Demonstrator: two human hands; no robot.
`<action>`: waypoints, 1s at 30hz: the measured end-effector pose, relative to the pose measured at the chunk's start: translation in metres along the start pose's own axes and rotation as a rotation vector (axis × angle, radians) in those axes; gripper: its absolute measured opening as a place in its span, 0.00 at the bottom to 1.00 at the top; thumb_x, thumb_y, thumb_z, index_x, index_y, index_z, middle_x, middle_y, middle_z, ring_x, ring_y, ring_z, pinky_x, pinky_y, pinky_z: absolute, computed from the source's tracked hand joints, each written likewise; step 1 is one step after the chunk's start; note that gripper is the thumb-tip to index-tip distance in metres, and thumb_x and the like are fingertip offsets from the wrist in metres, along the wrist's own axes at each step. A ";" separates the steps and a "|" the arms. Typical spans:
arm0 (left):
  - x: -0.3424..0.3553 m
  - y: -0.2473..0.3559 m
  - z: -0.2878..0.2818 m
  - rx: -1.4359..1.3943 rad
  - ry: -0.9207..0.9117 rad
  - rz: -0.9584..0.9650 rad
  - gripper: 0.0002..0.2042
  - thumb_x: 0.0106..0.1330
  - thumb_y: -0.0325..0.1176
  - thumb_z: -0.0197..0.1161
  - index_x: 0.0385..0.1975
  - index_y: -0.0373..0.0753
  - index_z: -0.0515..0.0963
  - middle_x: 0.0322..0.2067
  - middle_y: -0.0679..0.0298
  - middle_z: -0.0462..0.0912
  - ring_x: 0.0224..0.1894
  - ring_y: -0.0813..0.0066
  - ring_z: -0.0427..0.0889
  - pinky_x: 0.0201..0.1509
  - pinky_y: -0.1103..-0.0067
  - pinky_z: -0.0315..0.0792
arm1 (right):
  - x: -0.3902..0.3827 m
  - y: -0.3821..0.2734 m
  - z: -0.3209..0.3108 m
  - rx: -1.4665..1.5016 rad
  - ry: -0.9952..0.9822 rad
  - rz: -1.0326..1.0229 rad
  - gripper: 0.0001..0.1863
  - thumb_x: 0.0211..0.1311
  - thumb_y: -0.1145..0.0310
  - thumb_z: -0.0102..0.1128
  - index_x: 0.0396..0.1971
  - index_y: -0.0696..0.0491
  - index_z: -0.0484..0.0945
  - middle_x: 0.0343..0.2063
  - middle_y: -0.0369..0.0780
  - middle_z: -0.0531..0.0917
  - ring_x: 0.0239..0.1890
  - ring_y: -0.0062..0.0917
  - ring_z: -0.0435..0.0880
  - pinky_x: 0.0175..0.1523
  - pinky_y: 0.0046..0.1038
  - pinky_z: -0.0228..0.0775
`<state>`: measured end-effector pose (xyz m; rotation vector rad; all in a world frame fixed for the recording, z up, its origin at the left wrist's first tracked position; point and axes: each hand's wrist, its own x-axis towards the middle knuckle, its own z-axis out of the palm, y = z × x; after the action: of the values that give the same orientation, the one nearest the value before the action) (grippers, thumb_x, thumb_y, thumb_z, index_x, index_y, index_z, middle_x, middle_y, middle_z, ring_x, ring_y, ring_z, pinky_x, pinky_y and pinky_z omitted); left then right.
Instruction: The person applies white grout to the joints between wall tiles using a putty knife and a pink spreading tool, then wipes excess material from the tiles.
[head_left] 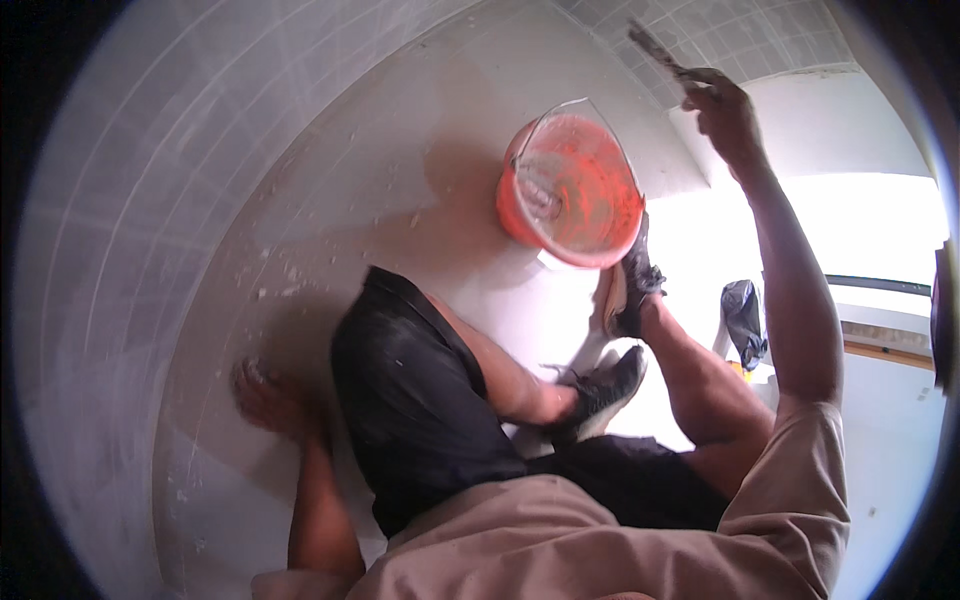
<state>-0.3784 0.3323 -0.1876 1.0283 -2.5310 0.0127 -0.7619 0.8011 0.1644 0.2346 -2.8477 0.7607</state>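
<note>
High on the right, my right hand (728, 118) is raised in front of the tiled wall. It is closed around one end of a narrow, flat, brownish tool (657, 50), smeared and a little blurred, so its exact kind is unclear. Low on the left, my left hand (272, 402) rests on the grey floor beside my bent knee, with whitish residue on it. Its fingers look spread and nothing shows in them. A red-orange bucket (512, 215) with a wire handle stands ahead of me by my right shoe. Its inside is coated with pale paste.
White-lined grey tiles (150, 180) cover the wall on the left and continue at the far end. Pale crumbs (290, 275) lie scattered on the floor (400, 130). A dark plastic bag (742, 322) sits to the right, near a brightly lit opening. My legs are bent in front of me.
</note>
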 end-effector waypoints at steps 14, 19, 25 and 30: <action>0.024 0.034 -0.035 0.200 -0.173 0.121 0.27 0.77 0.51 0.44 0.66 0.37 0.66 0.67 0.47 0.66 0.70 0.47 0.62 0.71 0.56 0.58 | 0.341 0.128 0.178 -0.993 -0.318 -0.439 0.13 0.55 0.59 0.64 0.34 0.52 0.86 0.31 0.41 0.86 0.35 0.34 0.84 0.39 0.39 0.76; 0.059 0.063 -0.026 0.164 -0.373 0.072 0.28 0.79 0.49 0.40 0.69 0.35 0.60 0.69 0.47 0.61 0.72 0.48 0.59 0.73 0.56 0.54 | 0.391 0.232 0.179 -1.177 -0.114 -0.838 0.15 0.61 0.52 0.66 0.35 0.48 0.88 0.36 0.40 0.87 0.35 0.40 0.83 0.35 0.51 0.74; 0.066 -0.001 -0.040 0.547 -0.428 0.111 0.26 0.78 0.39 0.42 0.70 0.30 0.56 0.68 0.43 0.60 0.71 0.46 0.59 0.72 0.60 0.57 | 0.300 0.162 0.229 0.677 -0.230 0.785 0.08 0.61 0.64 0.62 0.32 0.53 0.78 0.22 0.35 0.76 0.22 0.20 0.77 0.24 0.26 0.67; 0.161 0.107 -0.015 -0.091 -0.639 0.034 0.21 0.73 0.35 0.51 0.60 0.27 0.67 0.57 0.41 0.70 0.63 0.44 0.68 0.69 0.58 0.60 | 0.281 0.215 0.221 0.536 -0.080 0.655 0.16 0.61 0.60 0.61 0.38 0.60 0.81 0.24 0.37 0.80 0.28 0.29 0.80 0.35 0.33 0.71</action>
<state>-0.5490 0.3055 -0.0984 1.0788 -3.0723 -0.4906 -1.1075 0.8443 -0.0656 -0.6469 -2.7217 1.6576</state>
